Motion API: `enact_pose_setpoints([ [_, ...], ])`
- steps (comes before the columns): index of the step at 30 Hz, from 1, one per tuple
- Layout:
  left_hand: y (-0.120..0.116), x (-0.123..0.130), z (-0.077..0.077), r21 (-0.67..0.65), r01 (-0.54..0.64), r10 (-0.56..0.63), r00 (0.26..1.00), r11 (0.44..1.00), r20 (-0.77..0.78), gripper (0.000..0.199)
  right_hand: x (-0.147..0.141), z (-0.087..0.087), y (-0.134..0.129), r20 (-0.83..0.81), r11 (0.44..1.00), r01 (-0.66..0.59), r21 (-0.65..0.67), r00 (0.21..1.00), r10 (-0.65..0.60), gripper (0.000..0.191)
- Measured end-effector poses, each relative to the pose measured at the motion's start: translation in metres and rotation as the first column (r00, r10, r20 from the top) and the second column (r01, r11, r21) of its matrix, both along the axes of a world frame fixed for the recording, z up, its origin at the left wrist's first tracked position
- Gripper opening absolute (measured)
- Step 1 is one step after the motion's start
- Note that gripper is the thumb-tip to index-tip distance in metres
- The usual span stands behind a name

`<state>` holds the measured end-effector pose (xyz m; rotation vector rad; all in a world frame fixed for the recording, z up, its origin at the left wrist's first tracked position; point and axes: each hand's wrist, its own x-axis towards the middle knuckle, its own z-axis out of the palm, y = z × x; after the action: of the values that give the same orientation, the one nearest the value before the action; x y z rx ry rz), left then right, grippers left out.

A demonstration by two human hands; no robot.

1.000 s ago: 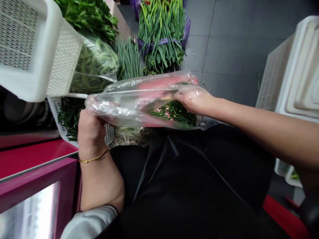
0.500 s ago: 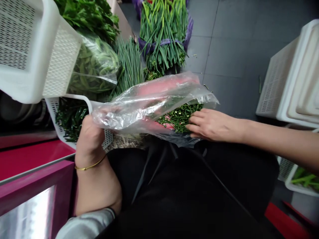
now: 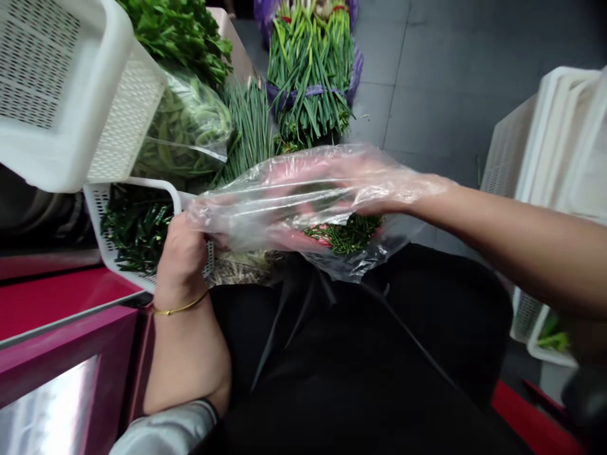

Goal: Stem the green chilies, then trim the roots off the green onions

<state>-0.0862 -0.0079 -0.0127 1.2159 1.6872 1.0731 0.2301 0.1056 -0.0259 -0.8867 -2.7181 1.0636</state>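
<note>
My left hand (image 3: 183,249) is closed on the gathered left end of a clear plastic bag (image 3: 265,202). Cut thin green stems (image 3: 353,234) show in the bag's opening, beside something pink. My right hand (image 3: 374,183) is inside the bag, above the stems, its back and wrist covered by the clear film. Through the plastic its thumb and fingers look apart and point left, though glare blurs the fingertips. The bag lies across the front of my dark apron (image 3: 360,354).
A white basket (image 3: 128,114) stands at upper left, near bagged green pods (image 3: 187,126) and leafy greens (image 3: 180,35). Dark green vegetables fill another basket (image 3: 97,208). Bundled green stalks (image 3: 313,76) lie ahead on the tiled floor (image 3: 441,82). White crates (image 3: 535,145) are stacked at right.
My right hand has moved up and left from the cut stems at the bag's opening, going in under the clear film. My left hand keeps its grip on the bag.
</note>
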Motion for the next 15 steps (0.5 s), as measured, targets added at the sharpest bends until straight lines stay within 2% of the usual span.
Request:
enact_pose_setpoints([
  [2, 0.006, 0.006, -0.002, 0.003, -0.032, 0.032, 0.996, 0.999, 0.086, 0.062, 0.036, 0.004, -0.027, 0.204, 0.96, -0.259, 0.108, 0.951, 0.234, 0.056],
  [3, 0.011, 0.009, -0.004, 0.014, -0.07, 0.068, 0.989, 0.997, 0.134, 0.062, 0.053, 0.003, -0.04, 0.325, 0.923, -0.353, 0.152, 0.9, 0.291, 0.056],
  [5, 0.02, 0.014, -0.01, 0.058, -0.175, 0.158, 0.962, 0.983, 0.222, 0.061, 0.081, 0.0, -0.057, 0.519, 0.851, -0.49, 0.191, 0.786, 0.336, 0.032],
  [6, 0.025, 0.016, -0.014, 0.081, -0.225, 0.197, 0.944, 0.971, 0.265, 0.058, 0.088, 0.001, -0.059, 0.597, 0.825, -0.526, 0.205, 0.735, 0.32, 0.021],
  [7, 0.029, 0.016, -0.019, 0.098, -0.261, 0.221, 0.928, 0.96, 0.3, 0.055, 0.09, 0.005, -0.057, 0.656, 0.806, -0.55, 0.221, 0.695, 0.295, 0.02],
  [8, 0.033, 0.015, -0.023, 0.116, -0.29, 0.239, 0.914, 0.95, 0.328, 0.053, 0.086, 0.015, -0.053, 0.695, 0.79, -0.564, 0.239, 0.667, 0.266, 0.023],
  [10, 0.037, 0.008, -0.032, 0.158, -0.347, 0.276, 0.894, 0.924, 0.353, 0.053, 0.063, 0.047, -0.04, 0.72, 0.755, -0.585, 0.296, 0.656, 0.226, 0.023],
  [13, 0.036, -0.006, -0.042, 0.217, -0.402, 0.334, 0.896, 0.889, 0.293, 0.053, 0.016, 0.105, -0.032, 0.647, 0.669, -0.605, 0.433, 0.725, 0.237, 0.022],
  [15, 0.032, -0.012, -0.042, 0.215, -0.38, 0.33, 0.914, 0.9, 0.237, 0.055, -0.001, 0.129, -0.035, 0.585, 0.626, -0.581, 0.52, 0.776, 0.234, 0.024],
])
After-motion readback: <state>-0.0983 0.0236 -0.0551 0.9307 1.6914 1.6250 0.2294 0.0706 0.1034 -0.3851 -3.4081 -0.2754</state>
